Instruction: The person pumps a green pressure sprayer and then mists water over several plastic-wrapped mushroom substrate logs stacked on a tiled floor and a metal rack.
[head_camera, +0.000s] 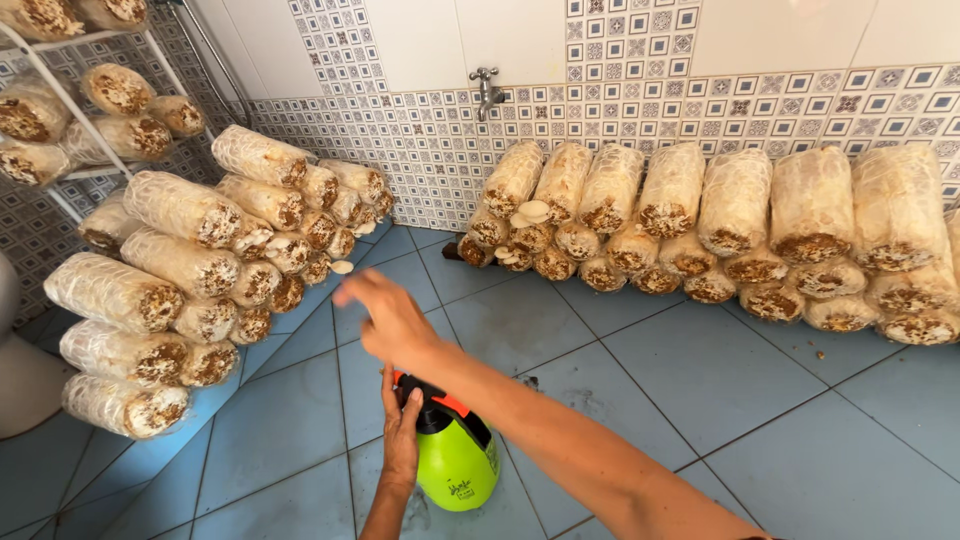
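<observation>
Sprayer bottle (455, 455) stands on the floor (760, 400); stacked mushroom bags (190, 290) lie left; another row (740, 225) lines the wall (440, 150) behind.

Both forearms bare, no sleeves, no gloves; hands — left (402, 432), right (392, 322) — without rings.

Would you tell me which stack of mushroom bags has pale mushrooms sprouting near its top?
The right-hand stack along the tiled wall: pale oyster-like caps sprout near its left end.

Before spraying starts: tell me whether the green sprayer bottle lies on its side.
No, the green sprayer bottle stands upright on the tiled floor, left hand against its top.
</observation>
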